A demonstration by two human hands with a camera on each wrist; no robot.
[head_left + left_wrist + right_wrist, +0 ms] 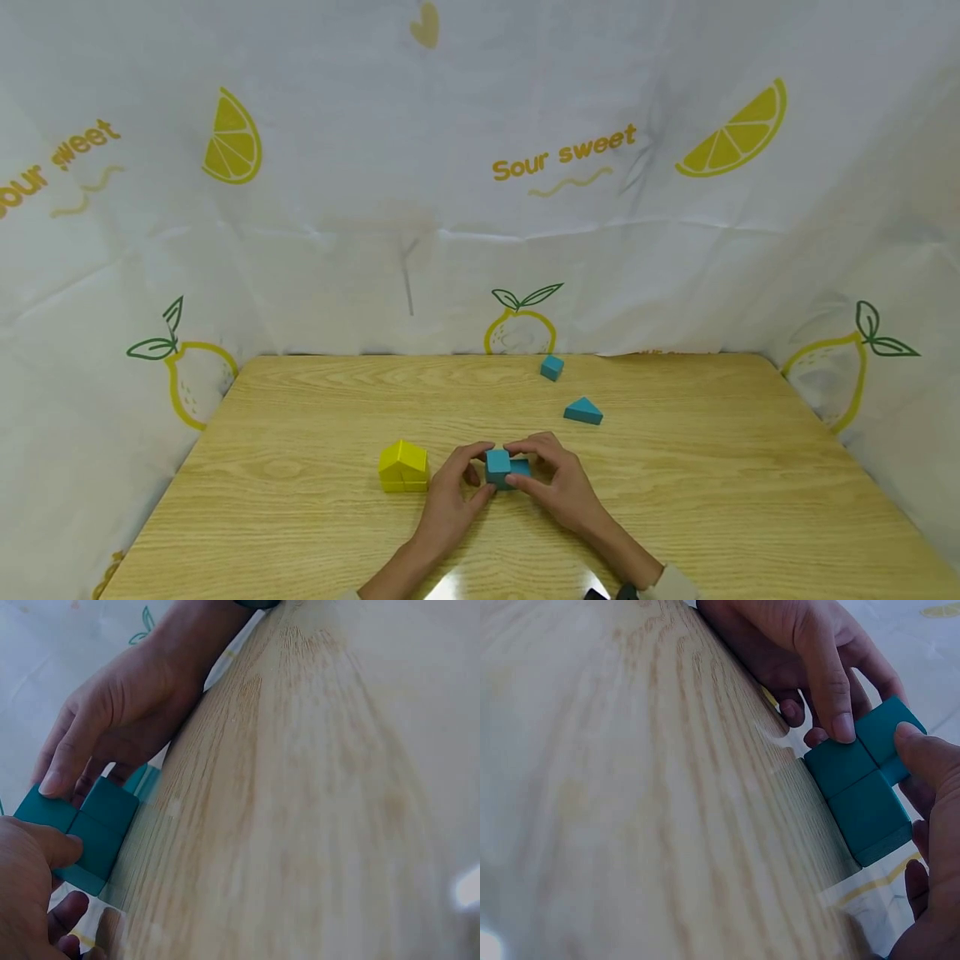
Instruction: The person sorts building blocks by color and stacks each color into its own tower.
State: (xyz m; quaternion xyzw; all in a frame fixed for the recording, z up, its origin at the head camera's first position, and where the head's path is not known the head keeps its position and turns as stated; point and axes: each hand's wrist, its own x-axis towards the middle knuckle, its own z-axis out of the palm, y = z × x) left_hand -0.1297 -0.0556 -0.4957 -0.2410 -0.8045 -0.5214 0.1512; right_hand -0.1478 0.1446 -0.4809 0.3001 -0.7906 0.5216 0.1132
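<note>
Three blue blocks form an L-shaped stack near the front of the table: two side by side, with a blue cube [498,462] on top of the left one. My left hand [452,493] pinches the stack from the left, its thumb on the lower left block [840,766]. From the other side my right hand [562,487] pinches the upper cube, thumb on its near face. The lower right block [871,814] stands beside, its near face uncovered. Fingertips behind the stack are partly hidden.
A house-shaped stack of yellow blocks [403,468] stands left of my left hand. Beyond my right hand lie a blue triangular block [583,412] and, near the back edge, another blue cube [552,367]. A lemon-printed white cloth [337,275] surrounds the wooden table [300,533].
</note>
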